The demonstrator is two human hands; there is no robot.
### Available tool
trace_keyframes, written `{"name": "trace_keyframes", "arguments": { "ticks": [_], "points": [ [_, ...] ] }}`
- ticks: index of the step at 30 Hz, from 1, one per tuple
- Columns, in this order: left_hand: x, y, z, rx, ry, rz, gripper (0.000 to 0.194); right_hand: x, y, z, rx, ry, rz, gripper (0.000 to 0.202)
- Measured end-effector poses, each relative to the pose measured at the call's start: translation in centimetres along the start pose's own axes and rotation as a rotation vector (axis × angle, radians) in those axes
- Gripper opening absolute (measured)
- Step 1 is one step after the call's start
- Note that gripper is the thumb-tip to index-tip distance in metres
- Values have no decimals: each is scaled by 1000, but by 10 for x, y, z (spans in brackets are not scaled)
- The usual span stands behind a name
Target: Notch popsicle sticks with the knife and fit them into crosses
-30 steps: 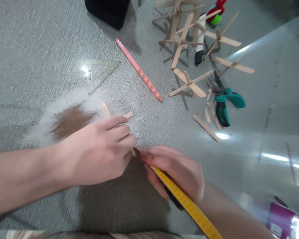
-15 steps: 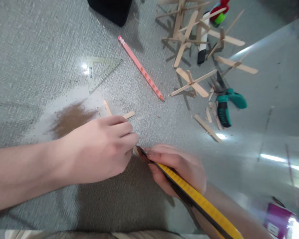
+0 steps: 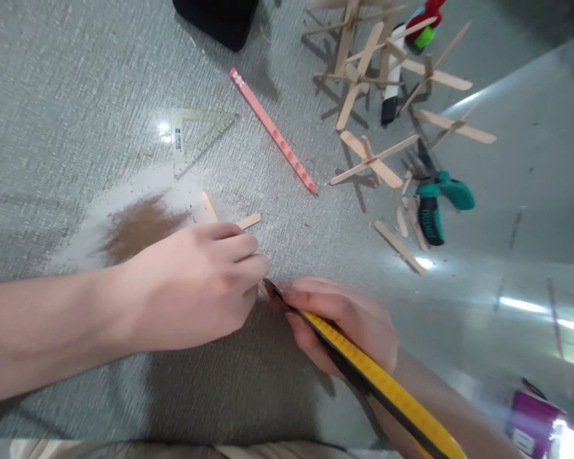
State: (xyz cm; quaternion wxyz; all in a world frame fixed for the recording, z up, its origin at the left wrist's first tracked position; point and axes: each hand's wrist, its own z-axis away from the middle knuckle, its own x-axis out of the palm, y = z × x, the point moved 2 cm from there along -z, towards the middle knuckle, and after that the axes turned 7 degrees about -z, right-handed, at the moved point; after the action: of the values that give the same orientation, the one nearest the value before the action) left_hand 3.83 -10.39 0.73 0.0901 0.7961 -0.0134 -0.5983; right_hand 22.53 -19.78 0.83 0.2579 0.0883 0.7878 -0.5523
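My left hand point(image 3: 210, 287) is closed around wooden craft sticks, with two stick ends point(image 3: 249, 221) poking out above its knuckles. Another bit of stick shows below its fingertips. In my right hand point(image 3: 347, 319) is a long yellow-and-black utility knife point(image 3: 382, 389), gripped near its front end. Its dark blade tip point(image 3: 270, 287) meets the wood right beside my left fingertips. My left fingers hide most of the sticks and where they join.
Above lie a pink pencil point(image 3: 275, 132) and a clear set square point(image 3: 179, 143). Crossed craft-stick pieces point(image 3: 370, 159) stand at upper right, near green-handled pliers point(image 3: 430, 207) and loose stick scraps point(image 3: 399, 247). Brown dust point(image 3: 141, 226) covers a pale patch at left. A black object point(image 3: 220, 19) sits at the top.
The whole view has shifted very slightly to the right. Both hands keep the same hold, and the knife tip stays beside my left fingertips.
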Motion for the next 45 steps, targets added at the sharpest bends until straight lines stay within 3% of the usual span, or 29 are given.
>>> {"name": "trace_keyframes", "arguments": {
  "ticks": [21, 35, 45],
  "points": [
    [-3, -2, -2, -5, -23, -12, 23, 2, -1, 2, 20, 24, 9, 36],
    [-2, 2, -2, -30, 8, -9, 23, 0, -9, -1, 54, -32, -10, 36],
    [-3, -1, -3, -18, -10, -30, 23, -1, 0, 2, 6, 12, 2, 38]
  ]
}}
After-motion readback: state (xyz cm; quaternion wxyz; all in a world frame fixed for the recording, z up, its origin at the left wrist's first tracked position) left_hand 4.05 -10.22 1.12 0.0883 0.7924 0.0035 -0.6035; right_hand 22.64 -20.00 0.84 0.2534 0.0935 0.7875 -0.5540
